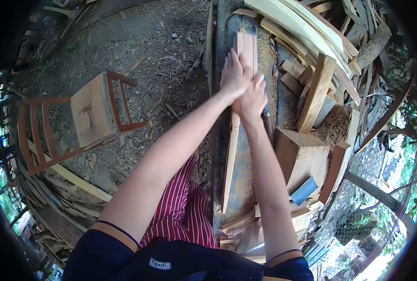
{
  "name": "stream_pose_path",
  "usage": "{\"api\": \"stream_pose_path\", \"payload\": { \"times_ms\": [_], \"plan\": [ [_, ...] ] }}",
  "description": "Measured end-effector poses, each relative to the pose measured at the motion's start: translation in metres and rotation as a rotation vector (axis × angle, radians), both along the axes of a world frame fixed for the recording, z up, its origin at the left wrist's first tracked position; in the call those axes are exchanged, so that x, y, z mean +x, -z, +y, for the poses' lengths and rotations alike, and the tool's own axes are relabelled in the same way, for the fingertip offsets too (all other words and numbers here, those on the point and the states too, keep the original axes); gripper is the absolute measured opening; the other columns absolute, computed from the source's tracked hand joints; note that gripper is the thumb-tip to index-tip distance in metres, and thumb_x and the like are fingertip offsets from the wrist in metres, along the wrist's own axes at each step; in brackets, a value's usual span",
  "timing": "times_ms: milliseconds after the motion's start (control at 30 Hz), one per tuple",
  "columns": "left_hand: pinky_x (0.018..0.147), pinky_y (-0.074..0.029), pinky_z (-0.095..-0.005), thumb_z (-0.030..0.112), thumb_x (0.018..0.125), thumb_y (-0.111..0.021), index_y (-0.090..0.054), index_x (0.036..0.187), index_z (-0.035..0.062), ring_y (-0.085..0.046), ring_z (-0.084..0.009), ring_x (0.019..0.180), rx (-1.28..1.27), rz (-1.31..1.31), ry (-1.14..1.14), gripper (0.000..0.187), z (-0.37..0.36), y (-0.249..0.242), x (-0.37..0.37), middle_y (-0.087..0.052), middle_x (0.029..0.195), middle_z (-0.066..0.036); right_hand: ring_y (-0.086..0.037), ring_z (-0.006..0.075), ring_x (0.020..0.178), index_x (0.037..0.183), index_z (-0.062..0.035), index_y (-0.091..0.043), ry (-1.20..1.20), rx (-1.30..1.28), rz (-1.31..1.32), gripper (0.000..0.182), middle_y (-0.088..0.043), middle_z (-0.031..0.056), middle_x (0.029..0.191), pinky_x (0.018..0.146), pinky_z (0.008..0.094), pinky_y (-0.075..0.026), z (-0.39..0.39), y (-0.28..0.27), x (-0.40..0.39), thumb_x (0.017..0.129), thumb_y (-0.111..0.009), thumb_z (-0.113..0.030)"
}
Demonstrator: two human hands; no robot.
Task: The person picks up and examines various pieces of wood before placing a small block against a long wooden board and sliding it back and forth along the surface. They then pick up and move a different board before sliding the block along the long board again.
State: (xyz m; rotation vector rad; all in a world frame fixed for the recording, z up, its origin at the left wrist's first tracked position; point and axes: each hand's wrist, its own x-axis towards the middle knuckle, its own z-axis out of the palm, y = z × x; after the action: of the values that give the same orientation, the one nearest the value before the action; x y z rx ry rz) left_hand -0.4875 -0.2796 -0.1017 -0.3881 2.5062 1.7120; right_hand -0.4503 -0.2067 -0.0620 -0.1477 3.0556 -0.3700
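Note:
A bundle of pale pinkish wooden strips [247,47] points away from me along the dark, worn workbench [250,182]. My left hand [234,78] is closed on the left side of the strips, its fingers slightly blurred. Just behind it, my right hand [252,97] is closed round their near part, and the two hands overlap. Under my hands the strips' near ends are hidden. A long thin wooden stick [231,161] lies on the bench, running toward me from below my hands. Beside my right wrist lies a tool with a dark wooden handle [268,125].
Long curved boards [307,33] are piled at the far right. A wooden block [303,157], an upright post [317,93] and a blue-grey curved piece [304,191] stand along the bench's right side. Left, a wooden chair [93,112] lies tipped on ground strewn with chips.

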Motion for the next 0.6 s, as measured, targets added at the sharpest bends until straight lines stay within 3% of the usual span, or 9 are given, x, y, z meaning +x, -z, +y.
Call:
{"api": "stream_pose_path", "payload": {
  "times_ms": [33, 100, 167, 200, 267, 400, 433, 533, 600],
  "plan": [
    [0.119, -0.012, -0.0497, 0.044, 0.094, -0.042, -0.004, 0.153, -0.0026, -0.013, -0.0408, 0.147, -0.008, -0.061, 0.005, 0.083, -0.005, -0.006, -0.021, -0.016, 0.158, -0.027, -0.055, 0.0357, 0.109, 0.145, -0.0235, -0.033, 0.007, -0.025, -0.072, 0.065, -0.049, 0.017, 0.115, 0.084, 0.0455, -0.053, -0.004, -0.005, -0.018, 0.086, -0.06, -0.026],
    [0.12, -0.007, -0.0517, 0.046, 0.093, -0.041, -0.003, 0.154, 0.002, -0.006, -0.0373, 0.149, -0.057, -0.07, 0.003, 0.084, -0.018, -0.01, -0.075, -0.012, 0.161, -0.02, -0.053, 0.0353, 0.113, 0.142, -0.0247, -0.037, 0.048, -0.04, -0.043, 0.064, -0.049, 0.017, 0.117, 0.087, 0.0473, -0.052, -0.017, 0.004, -0.069, 0.084, -0.063, -0.031],
    [0.12, -0.005, -0.0519, 0.046, 0.092, -0.042, -0.004, 0.154, 0.0027, -0.004, -0.0365, 0.149, -0.127, -0.06, -0.019, 0.085, -0.023, -0.006, -0.106, -0.012, 0.161, -0.019, -0.049, 0.0348, 0.121, 0.141, -0.0192, -0.04, 0.059, -0.058, -0.076, 0.065, -0.047, 0.0161, 0.127, 0.093, 0.0465, -0.05, -0.026, -0.002, -0.095, 0.082, -0.066, -0.032],
    [0.12, -0.005, -0.052, 0.047, 0.092, -0.043, -0.006, 0.154, 0.0031, -0.004, -0.0362, 0.15, -0.144, -0.059, -0.026, 0.085, -0.024, -0.005, -0.115, -0.012, 0.161, -0.018, -0.051, 0.0367, 0.119, 0.148, -0.0359, -0.026, 0.003, -0.021, -0.043, 0.065, -0.044, 0.0187, 0.131, 0.087, 0.0472, -0.053, -0.022, 0.01, -0.107, 0.09, -0.056, -0.035],
    [0.12, -0.006, -0.0523, 0.048, 0.09, -0.045, -0.011, 0.154, 0.0033, -0.005, -0.0361, 0.15, -0.17, -0.064, -0.061, 0.085, -0.021, -0.008, -0.116, -0.013, 0.162, -0.016, -0.051, 0.0362, 0.118, 0.147, -0.0351, -0.028, 0.023, -0.05, -0.058, 0.068, -0.045, 0.0177, 0.128, 0.086, 0.0469, -0.053, -0.023, 0.005, -0.109, 0.087, -0.06, -0.036],
    [0.119, -0.009, -0.0526, 0.043, 0.087, -0.053, -0.014, 0.154, 0.0031, -0.01, -0.0356, 0.149, -0.222, -0.015, -0.105, 0.087, -0.011, -0.002, -0.075, -0.017, 0.161, -0.016, -0.051, 0.0339, 0.118, 0.14, -0.0305, -0.038, 0.019, -0.015, -0.098, 0.065, -0.046, 0.0163, 0.124, 0.089, 0.0439, -0.052, -0.016, 0.001, -0.071, 0.082, -0.067, -0.031],
    [0.119, -0.012, -0.0531, 0.041, 0.087, -0.055, -0.013, 0.154, 0.003, -0.012, -0.0365, 0.148, -0.208, 0.006, -0.095, 0.088, -0.007, -0.003, -0.047, -0.018, 0.16, -0.017, -0.051, 0.0319, 0.118, 0.135, -0.0246, -0.044, 0.014, 0.067, -0.078, 0.061, -0.047, 0.016, 0.123, 0.091, 0.0418, -0.049, -0.012, 0.007, -0.048, 0.079, -0.069, -0.026],
    [0.118, -0.019, -0.0497, 0.038, 0.091, -0.051, -0.014, 0.152, -0.0014, -0.023, -0.0446, 0.142, -0.137, 0.003, -0.022, 0.082, 0.01, 0.001, 0.055, -0.021, 0.157, -0.024, -0.05, 0.0322, 0.119, 0.143, -0.0195, -0.041, 0.034, 0.004, -0.105, 0.055, -0.049, 0.0174, 0.125, 0.094, 0.0411, -0.045, 0.009, 0.005, 0.054, 0.09, -0.054, -0.028],
    [0.118, -0.021, -0.048, 0.032, 0.091, -0.056, -0.013, 0.151, -0.0034, -0.025, -0.0464, 0.141, -0.098, 0.034, -0.013, 0.082, 0.031, -0.003, 0.139, -0.023, 0.154, -0.028, -0.048, 0.0321, 0.122, 0.144, -0.016, -0.039, 0.042, 0.044, -0.084, 0.059, -0.047, 0.0185, 0.133, 0.097, 0.0403, -0.043, 0.03, 0.014, 0.135, 0.089, -0.056, -0.029]
  ]
}}
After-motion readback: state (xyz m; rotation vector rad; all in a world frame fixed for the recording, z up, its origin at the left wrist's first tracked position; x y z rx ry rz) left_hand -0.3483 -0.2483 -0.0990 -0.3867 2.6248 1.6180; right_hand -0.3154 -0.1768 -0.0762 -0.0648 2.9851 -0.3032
